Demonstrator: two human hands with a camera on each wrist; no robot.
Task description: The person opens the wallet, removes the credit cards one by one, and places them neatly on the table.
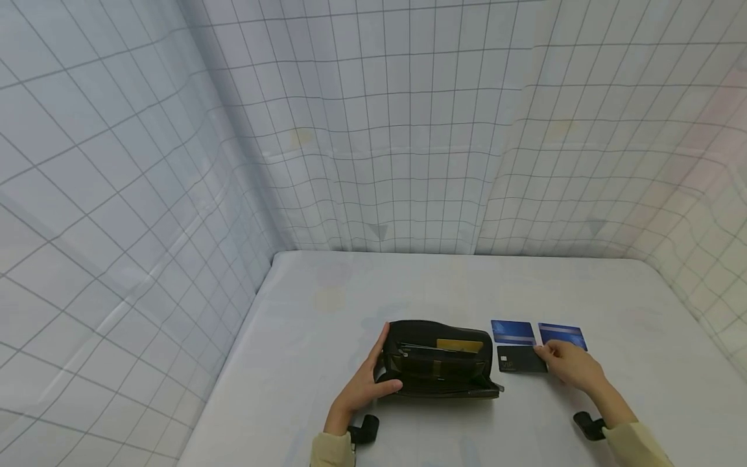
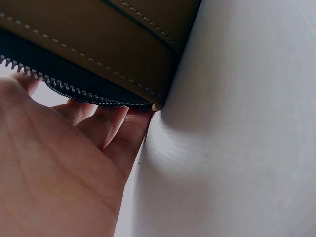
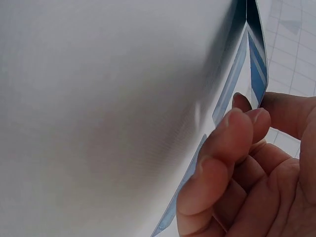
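Note:
A black zip wallet (image 1: 408, 329) lies unzipped and spread on the white table, its inner pockets showing. My left hand (image 1: 358, 391) grips its left end, thumb over the near side and fingers at the far side. In the left wrist view, the fingers of that hand (image 2: 59, 163) touch the wallet's zip edge (image 2: 94, 44). To the wallet's right, my right hand (image 1: 574, 368) pinches the right edge of a black card (image 1: 521, 360) marked VIP. Close up, that card (image 3: 257, 44) is tilted off the table between thumb and fingers of the right hand (image 3: 247, 182).
Two blue cards, one on the left (image 1: 513, 332) and one on the right (image 1: 566, 335), lie flat just beyond the black card. A yellow card (image 1: 459, 345) sticks out of a wallet pocket. White gridded curtains (image 1: 408, 130) surround the table (image 1: 327, 285) at the back and sides.

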